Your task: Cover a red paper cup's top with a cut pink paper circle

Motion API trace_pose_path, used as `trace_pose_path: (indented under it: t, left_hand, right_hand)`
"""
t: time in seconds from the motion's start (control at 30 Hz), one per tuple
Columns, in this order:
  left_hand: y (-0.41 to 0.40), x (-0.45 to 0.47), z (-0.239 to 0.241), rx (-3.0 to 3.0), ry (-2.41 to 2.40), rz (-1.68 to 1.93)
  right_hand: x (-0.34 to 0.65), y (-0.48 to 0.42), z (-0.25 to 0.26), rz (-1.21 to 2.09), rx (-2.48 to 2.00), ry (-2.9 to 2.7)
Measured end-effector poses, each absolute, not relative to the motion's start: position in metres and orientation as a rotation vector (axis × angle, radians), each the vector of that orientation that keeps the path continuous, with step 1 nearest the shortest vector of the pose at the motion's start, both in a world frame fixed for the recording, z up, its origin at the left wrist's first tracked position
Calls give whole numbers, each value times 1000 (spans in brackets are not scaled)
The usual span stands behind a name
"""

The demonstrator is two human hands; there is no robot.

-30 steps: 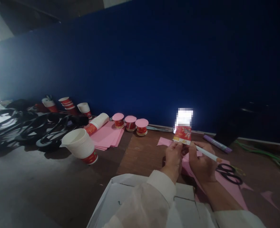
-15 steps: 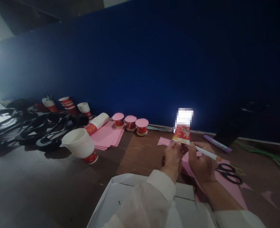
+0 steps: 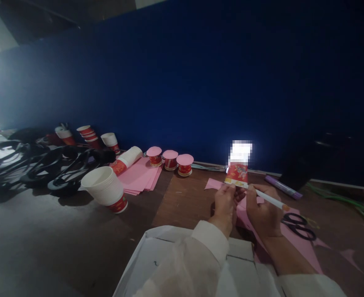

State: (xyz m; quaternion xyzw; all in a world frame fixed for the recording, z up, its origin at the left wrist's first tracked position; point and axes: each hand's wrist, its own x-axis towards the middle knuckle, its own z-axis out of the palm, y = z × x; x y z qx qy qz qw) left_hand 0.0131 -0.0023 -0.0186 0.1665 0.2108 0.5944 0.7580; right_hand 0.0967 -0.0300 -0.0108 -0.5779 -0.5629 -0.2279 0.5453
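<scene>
A red paper cup (image 3: 238, 173) stands upside down on the brown table, its upper part blurred out. My left hand (image 3: 224, 204) pinches the cup's lower rim. My right hand (image 3: 262, 210) is closed on a white pen (image 3: 270, 200) with an orange end, its tip at the cup's rim. Pink paper (image 3: 293, 241) lies under and to the right of both hands.
Black scissors (image 3: 297, 226) and a purple marker (image 3: 282, 186) lie to the right. Three pink-topped cups (image 3: 170, 159), a pink paper stack (image 3: 138, 176) and stacked white cups (image 3: 106, 189) sit to the left, beside black gear (image 3: 33, 165). A white box (image 3: 157, 264) is near me.
</scene>
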Motion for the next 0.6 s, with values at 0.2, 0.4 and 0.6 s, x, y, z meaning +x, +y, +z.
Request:
trace_pose_path:
  t: [0.2, 0.4, 0.6]
  left_hand:
    - [0, 12, -18, 350, 500, 1279]
    - [-2, 11, -17, 390, 540, 1262]
    - [0, 10, -21, 404, 507, 1249]
  right_hand:
    - [97, -31, -10, -539, -1388, -1346]
    - [96, -30, -10, -564, -1356, -1368]
    - [97, -29, -11, -535, -1362, -1349]
